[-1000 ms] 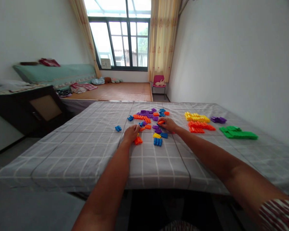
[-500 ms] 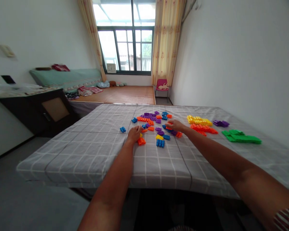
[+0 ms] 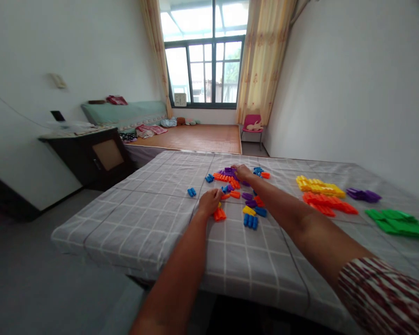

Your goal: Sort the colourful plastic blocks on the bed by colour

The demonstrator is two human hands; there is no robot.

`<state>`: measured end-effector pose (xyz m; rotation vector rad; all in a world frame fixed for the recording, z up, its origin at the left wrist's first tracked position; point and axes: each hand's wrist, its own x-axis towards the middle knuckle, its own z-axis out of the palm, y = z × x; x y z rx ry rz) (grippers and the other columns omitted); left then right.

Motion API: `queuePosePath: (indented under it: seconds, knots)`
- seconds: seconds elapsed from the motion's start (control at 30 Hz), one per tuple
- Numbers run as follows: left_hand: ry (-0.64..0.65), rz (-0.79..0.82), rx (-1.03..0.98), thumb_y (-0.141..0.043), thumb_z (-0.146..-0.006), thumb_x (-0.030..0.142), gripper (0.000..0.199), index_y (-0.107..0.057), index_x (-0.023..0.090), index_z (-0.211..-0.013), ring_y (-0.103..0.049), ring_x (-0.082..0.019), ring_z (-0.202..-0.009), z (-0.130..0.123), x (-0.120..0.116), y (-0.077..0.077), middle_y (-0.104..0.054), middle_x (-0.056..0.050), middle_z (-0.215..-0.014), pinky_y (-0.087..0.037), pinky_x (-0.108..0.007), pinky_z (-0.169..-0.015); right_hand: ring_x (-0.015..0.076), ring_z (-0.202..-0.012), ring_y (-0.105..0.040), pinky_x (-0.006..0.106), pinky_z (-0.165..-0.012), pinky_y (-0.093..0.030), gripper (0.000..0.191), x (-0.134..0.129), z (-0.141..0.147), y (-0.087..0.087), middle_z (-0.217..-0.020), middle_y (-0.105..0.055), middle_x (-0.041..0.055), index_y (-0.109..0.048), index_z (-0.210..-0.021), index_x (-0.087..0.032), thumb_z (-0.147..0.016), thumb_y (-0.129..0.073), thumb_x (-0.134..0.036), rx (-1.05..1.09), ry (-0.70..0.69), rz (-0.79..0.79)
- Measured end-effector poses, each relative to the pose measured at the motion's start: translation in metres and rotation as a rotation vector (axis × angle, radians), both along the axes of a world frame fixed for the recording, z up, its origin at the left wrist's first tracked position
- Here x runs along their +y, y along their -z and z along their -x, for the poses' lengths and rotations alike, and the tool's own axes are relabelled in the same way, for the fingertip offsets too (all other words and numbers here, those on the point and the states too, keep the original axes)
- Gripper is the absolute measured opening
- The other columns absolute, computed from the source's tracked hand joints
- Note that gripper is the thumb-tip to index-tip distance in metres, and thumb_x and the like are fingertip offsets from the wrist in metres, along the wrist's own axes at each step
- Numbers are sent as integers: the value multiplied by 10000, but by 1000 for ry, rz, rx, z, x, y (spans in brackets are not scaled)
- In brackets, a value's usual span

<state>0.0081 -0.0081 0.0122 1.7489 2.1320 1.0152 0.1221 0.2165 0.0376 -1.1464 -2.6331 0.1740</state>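
Small plastic building blocks, in orange, purple, blue and yellow, lie scattered on the grey checked cloth [image 3: 136, 209]. My left hand [image 3: 210, 202] rests low among them with its fingers curled together; what is inside is hidden. An orange block [image 3: 219, 214] and a bit of yellow show right beside it. Farther back, my right hand [image 3: 242, 172] reaches in with fingertips pinched together at the purple blocks [image 3: 229, 170]; whether one is gripped is too small to tell. A row of orange blocks [image 3: 224, 177] lies just in front of these. Nearer me are blue blocks [image 3: 250, 221] and a yellow block [image 3: 249, 211].
To the right lie sorted groups: yellow blocks [image 3: 319, 186], orange blocks [image 3: 330, 204], purple blocks [image 3: 363, 195] and green blocks [image 3: 400, 222]. A blue pair of blocks [image 3: 192, 192] sits apart on the left. Behind stand a low bed [image 3: 206, 137], a dark cabinet [image 3: 87, 156] and a pink chair [image 3: 252, 121].
My right hand has moved away from the orange and blue blocks, back and left to the purple ones. My left hand stays by the same orange block. The view has swung left.
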Motion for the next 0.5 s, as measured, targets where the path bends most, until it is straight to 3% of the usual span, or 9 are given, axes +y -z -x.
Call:
queuePosePath:
  seconds: [0.13, 0.23, 0.37, 0.5]
  knots:
    - [-23, 34, 6, -331, -961, 428, 468, -733, 193, -911, -645, -173, -800, -3, -2, -3, -733, -74, -878, -387, -250, -663, 274, -1200, -550, 345, -969, -437, 539, 7, 13, -3, -1355, -554, 160, -475, -1406, -176, -872, -540, -210, -37, -12, 54]
    - [-33, 56, 9, -337, -959, 434, 462, -733, 201, -924, -648, -172, -806, -4, -3, -6, -733, -71, -879, -394, -247, -668, 239, -1157, -578, 299, -933, -448, 472, 5, 9, -9, -1324, -586, 133, -548, -1329, -195, -867, -588, -288, -82, -71, 103]
    - [-33, 58, 19, -345, -954, 457, 466, -731, 200, -904, -646, -169, -827, -4, -3, -9, -732, -69, -870, -404, -240, -686, 188, -930, -646, 246, -779, -472, 308, -1, -11, -18, -1104, -701, 88, -658, -1137, -178, -857, -604, -296, -141, -132, 156]
    - [-21, 58, 18, -345, -951, 445, 467, -733, 191, -900, -642, -171, -812, -4, -4, -11, -733, -68, -849, -406, -241, -673, 138, -768, -615, 206, -645, -435, 212, -6, -41, -27, -917, -717, 52, -692, -960, -151, -841, -593, -295, -95, -171, 178]
